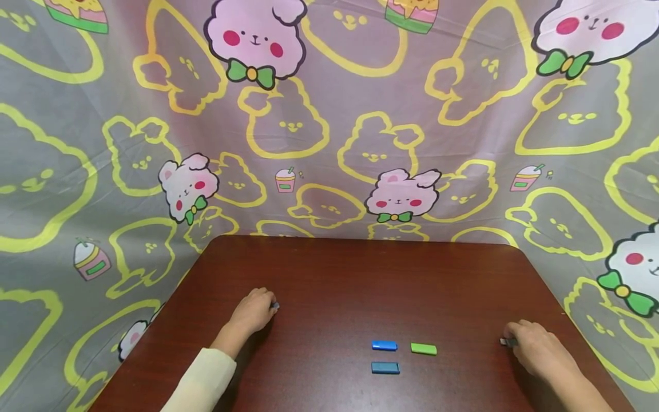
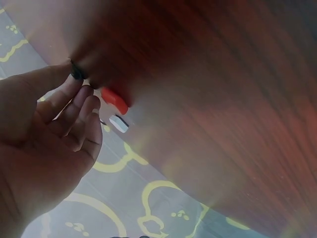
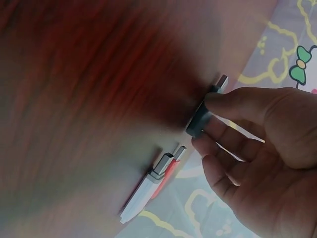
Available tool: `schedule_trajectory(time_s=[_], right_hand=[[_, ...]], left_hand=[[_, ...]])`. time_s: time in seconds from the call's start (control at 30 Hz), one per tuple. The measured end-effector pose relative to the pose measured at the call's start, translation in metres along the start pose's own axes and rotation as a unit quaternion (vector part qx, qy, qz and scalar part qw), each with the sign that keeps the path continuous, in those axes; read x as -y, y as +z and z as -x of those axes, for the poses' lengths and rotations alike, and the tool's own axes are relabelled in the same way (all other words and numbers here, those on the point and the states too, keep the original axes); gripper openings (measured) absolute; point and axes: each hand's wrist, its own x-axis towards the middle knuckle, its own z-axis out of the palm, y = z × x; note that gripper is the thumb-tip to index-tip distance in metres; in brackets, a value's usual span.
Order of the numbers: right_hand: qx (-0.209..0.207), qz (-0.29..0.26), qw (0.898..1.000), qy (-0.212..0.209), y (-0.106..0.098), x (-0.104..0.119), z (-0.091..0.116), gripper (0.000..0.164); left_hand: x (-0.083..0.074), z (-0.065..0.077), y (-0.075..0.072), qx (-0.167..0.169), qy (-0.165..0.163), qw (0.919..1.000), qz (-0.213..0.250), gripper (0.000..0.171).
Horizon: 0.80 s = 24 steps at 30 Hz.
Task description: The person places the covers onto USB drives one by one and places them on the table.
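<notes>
My right hand (image 1: 540,349) pinches a dark USB flash drive (image 3: 200,116) between thumb and fingers at the table's right; its metal plug is bare. Beside it in the right wrist view lie a white flash drive (image 3: 143,194) and a red flash drive (image 3: 166,179), both with metal plugs showing. At the left side, my left hand (image 1: 252,312) pinches a small dark cap (image 2: 76,71), mostly covered by the fingertips. Close to those fingers, the left wrist view shows a red cap (image 2: 115,100) and a white cap (image 2: 119,123).
Between the hands lie a blue flash drive (image 1: 384,345), a green flash drive (image 1: 424,349) and a teal flash drive (image 1: 385,368), no metal plug showing. The brown wooden table (image 1: 360,280) has rounded far corners. A patterned cloth (image 1: 329,114) hangs behind and at both sides.
</notes>
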Motion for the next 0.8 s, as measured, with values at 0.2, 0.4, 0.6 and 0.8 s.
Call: schedule_trajectory(time_s=[0.2,0.4,0.6,0.8], right_hand=[[-0.017,0.005,1.0,-0.002,0.0,0.003,0.003,0.025],[-0.045,-0.007,0.999,-0.001,0.001,0.009,0.003,0.022],[-0.068,-0.017,0.998,-0.009,0.004,0.012,0.003,0.023],[-0.089,-0.019,0.995,-0.028,0.009,0.012,0.006,0.026]], left_hand=[[-0.004,0.001,-0.002,-0.014,0.007,0.9998,-0.014,0.009],[-0.004,-0.001,-0.001,-0.012,0.003,0.9999,-0.003,0.009],[-0.004,-0.003,-0.001,-0.003,-0.016,0.999,0.041,0.014],[-0.006,-0.001,-0.002,0.002,-0.031,0.997,0.071,0.019]])
